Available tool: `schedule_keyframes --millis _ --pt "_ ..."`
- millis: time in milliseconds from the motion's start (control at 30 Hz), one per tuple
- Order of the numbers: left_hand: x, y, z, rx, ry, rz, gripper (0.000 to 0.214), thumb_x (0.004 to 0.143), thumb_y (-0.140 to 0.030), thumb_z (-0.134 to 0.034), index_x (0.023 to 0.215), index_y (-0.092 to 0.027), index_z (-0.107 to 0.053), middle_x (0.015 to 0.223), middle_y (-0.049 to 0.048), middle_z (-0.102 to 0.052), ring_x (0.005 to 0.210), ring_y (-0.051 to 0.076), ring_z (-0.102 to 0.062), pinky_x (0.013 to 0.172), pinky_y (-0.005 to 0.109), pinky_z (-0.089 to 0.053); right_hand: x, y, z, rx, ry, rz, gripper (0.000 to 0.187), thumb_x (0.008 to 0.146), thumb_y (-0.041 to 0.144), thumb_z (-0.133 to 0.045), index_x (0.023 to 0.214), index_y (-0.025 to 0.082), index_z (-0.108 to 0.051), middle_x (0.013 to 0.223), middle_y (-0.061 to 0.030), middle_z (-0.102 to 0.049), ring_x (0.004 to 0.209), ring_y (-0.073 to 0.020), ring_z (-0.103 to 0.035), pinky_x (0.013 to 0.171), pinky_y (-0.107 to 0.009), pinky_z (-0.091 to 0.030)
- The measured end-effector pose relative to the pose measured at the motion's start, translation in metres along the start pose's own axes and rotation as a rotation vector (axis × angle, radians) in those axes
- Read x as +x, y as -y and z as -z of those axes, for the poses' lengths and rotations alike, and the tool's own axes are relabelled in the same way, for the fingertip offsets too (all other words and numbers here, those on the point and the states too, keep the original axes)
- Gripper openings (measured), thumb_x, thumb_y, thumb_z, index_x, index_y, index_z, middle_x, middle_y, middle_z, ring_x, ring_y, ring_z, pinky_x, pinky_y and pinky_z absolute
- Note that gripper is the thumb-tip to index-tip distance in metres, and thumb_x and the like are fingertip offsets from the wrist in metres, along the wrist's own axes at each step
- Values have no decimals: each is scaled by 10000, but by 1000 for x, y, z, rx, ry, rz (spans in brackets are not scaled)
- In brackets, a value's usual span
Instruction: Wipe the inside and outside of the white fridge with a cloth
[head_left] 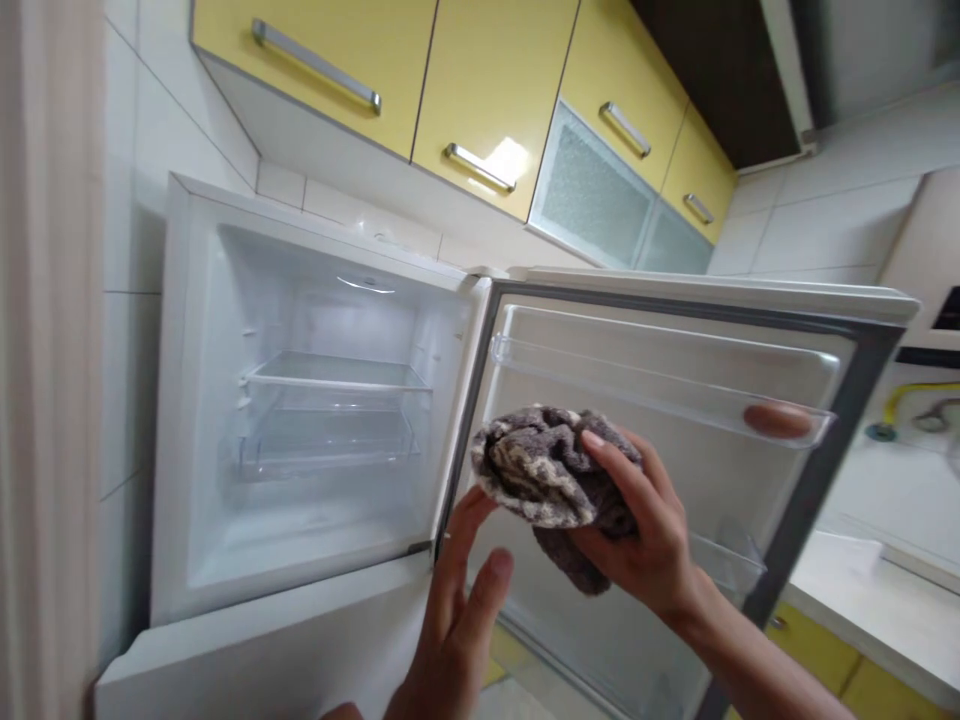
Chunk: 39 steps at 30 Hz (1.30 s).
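A bunched grey and cream cloth [536, 470] is gripped in my right hand [649, 520], the thumb pressed on its top. Part of the cloth hangs below the palm. My left hand [465, 590] is just left of and below the cloth, thumb and fingers apart; its fingertips reach the cloth's lower left edge, and whether they touch it I cannot tell. Both hands are in front of the open fridge door [675, 300]. To the left is the lit fridge compartment [322, 520], with a glass shelf [337, 372] and a clear tray [330, 460] inside.
The door carries a clear upper rack [645, 385] with a brown oval item [778, 420] at its right end, and a lower rack [724, 560]. Yellow cabinets [495, 90] hang above. A white counter [892, 610] stands at right, a wood-toned edge [52, 360] at far left.
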<state>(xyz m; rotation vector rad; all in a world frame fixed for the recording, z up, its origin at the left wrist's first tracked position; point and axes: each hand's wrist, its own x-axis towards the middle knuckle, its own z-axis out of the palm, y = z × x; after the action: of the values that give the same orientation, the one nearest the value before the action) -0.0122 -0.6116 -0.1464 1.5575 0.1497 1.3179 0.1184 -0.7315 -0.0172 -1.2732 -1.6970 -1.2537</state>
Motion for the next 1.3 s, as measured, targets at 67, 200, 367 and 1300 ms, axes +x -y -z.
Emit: schedule_keyframes --millis 67,200,367,1300 --pt "9 -3 0 115 36 -71 459 982 -479 -548 1424 -356 -553 1556 57 -523 1468 277 -455 1210 517 -401 0 -9 27 -136 -81 -6 794 860 212 -696 1571 371 -381 1358 -156 -566 1208 -358 -637 905 -526 -606" --pt "40 -4 -14 403 100 -399 482 983 -354 -548 1453 -259 -494 1535 119 -535 1469 261 -450 1212 511 -397 -3 -30 88 -502 -216 -11 854 816 264 -778 1574 362 -397 1403 -170 -571 1267 -434 -590 987 -653 -529" --pt "87 7 -41 671 208 -620 524 955 -219 -455 1471 -128 -482 1518 170 -551 1502 272 -402 1232 518 -364 -7 -63 140 -769 -268 32 905 783 270 -824 1580 320 -399 1439 -194 -558 1335 -459 -540 1031 -629 -511" --pt "102 44 -56 913 240 -649 248 961 -254 -581 1196 -179 -609 1131 93 -682 1139 277 -598 1188 512 -391 208 -53 -107 -435 600 -244 463 922 232 -467 1349 270 -640 1300 -144 -623 1089 -322 -663 872 -441 -550"
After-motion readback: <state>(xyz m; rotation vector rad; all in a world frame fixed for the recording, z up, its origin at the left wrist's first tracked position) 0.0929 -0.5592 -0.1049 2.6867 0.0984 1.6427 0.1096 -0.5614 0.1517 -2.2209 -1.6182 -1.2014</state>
